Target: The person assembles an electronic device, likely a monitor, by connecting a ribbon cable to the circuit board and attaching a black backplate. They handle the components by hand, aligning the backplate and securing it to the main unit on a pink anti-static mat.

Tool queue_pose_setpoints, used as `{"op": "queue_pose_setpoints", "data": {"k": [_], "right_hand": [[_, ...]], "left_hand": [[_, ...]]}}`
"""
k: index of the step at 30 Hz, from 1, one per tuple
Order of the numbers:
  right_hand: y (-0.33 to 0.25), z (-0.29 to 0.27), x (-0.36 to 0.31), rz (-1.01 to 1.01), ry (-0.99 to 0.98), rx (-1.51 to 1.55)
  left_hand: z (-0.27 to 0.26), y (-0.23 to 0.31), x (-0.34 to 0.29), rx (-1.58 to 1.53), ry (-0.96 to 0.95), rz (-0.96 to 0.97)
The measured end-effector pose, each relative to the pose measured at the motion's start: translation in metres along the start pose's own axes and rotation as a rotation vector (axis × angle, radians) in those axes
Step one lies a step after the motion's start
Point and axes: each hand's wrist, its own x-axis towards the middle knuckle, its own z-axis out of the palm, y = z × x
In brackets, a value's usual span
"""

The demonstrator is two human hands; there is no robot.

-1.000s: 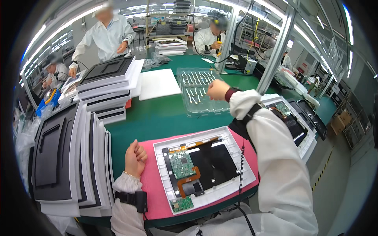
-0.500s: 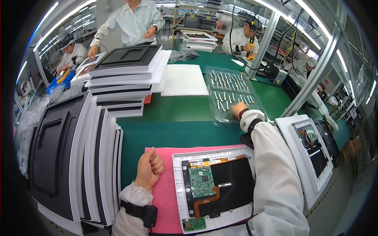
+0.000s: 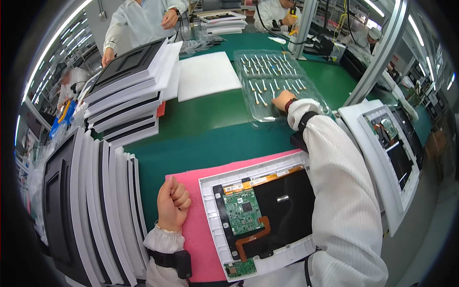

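Note:
My left hand (image 3: 173,204) rests as a loose fist on the pink foam mat (image 3: 197,258), with nothing seen in it. Beside it lies an open white display housing (image 3: 209,203), holding a black panel (image 3: 294,205), a green circuit board (image 3: 243,210), an orange-brown ribbon cable (image 3: 251,237) and a smaller green board (image 3: 240,269). My right arm stretches over the housing's right side. Farther off, my right hand (image 3: 284,99) bends over the near part of a clear plastic tray (image 3: 260,114), its fingers drawn together among short white strips (image 3: 274,90) with tan ends. The fingertips are partly hidden.
Stacked black-and-white panels stand upright (image 3: 64,210) at left; more lie piled (image 3: 126,71) behind them. A white foam sheet (image 3: 210,74) lies near the tray. Another open housing (image 3: 392,143) leans at right, before a metal post (image 3: 377,52). Co-workers work across the green table (image 3: 205,119).
My view has shifted and tilted down. My right hand has moved slightly within the tray's near part, its fingers now lower among the strips. My left fist stays on the mat.

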Motion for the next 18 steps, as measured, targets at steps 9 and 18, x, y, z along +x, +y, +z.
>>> {"op": "queue_pose_setpoints", "data": {"k": [9, 18], "right_hand": [[0.003, 0.008, 0.004, -0.062, -0.054, 0.018], [-0.013, -0.046, -0.043, -0.018, -0.253, 0.752]], "left_hand": [[-0.002, 0.000, -0.005, 0.008, -0.008, 0.007], [0.001, -0.003, -0.001, 0.007, -0.044, 0.012]]}}
